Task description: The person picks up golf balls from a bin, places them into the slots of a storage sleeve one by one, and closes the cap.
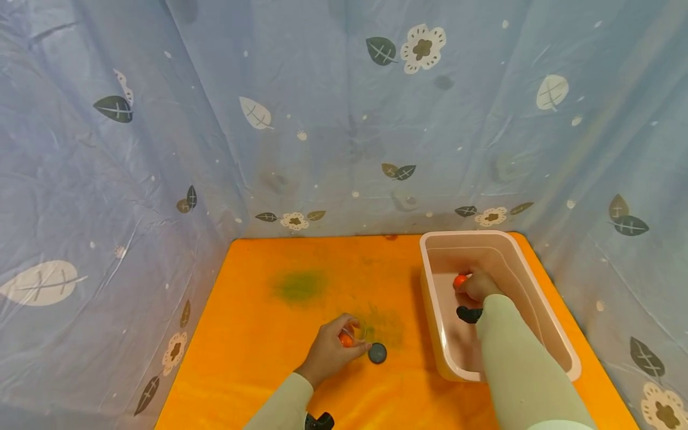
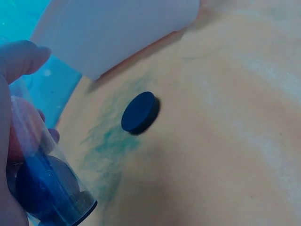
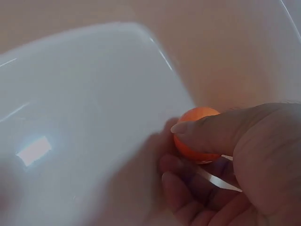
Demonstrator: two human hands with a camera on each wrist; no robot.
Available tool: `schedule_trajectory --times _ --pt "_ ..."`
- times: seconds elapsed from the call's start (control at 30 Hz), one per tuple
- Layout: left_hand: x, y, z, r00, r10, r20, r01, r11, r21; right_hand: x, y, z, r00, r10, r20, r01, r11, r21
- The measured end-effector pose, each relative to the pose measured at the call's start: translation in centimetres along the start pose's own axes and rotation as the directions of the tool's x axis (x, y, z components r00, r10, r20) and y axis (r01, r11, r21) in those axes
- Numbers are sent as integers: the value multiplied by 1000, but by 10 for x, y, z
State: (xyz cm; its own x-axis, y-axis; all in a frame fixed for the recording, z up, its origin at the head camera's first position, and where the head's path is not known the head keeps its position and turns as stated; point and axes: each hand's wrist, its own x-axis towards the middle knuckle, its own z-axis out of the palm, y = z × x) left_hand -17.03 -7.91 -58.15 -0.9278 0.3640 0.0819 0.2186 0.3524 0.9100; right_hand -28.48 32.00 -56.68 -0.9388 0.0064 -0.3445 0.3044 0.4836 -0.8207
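Note:
My left hand [image 1: 330, 349] grips a clear plastic tube [image 2: 70, 183] low over the orange tabletop. Inside the tube an orange ball [image 1: 346, 340] shows, and in the left wrist view a dark ball [image 2: 47, 183] lies beside it. Close to that thumb is a flat dark round cap [image 1: 377, 353] on the table. My right hand [image 1: 480, 285] is down inside the pale pink plastic bin [image 1: 443, 322], pinching another orange ball [image 3: 200, 115] between thumb and fingers, near the bin's floor.
The bin stands at the right of the orange table [image 1: 258, 382]. Patterned blue-grey curtains [image 1: 333, 119] hang behind and on both sides. A green smudge [image 1: 300, 286] marks the tabletop to the left of the bin.

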Motion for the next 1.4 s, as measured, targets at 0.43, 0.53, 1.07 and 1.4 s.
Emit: schedule_trajectory --times 0.43,0.53,1.07,1.4 --pt "1 3 1 1000 0 -3 0 1000 23 8 -14 -9 977 -188 -98 185 982 -46" --pt "1 3 1 1000 8 -2 -8 1000 30 8 -21 -8 982 -167 -92 168 986 7" --pt "2 4 -2 1000 15 22 -15 999 36 0 -58 -14 961 -271 -60 276 956 99" --pt "2 9 -2 999 20 26 -21 999 50 -24 -91 -7 932 -321 -169 345 929 133"
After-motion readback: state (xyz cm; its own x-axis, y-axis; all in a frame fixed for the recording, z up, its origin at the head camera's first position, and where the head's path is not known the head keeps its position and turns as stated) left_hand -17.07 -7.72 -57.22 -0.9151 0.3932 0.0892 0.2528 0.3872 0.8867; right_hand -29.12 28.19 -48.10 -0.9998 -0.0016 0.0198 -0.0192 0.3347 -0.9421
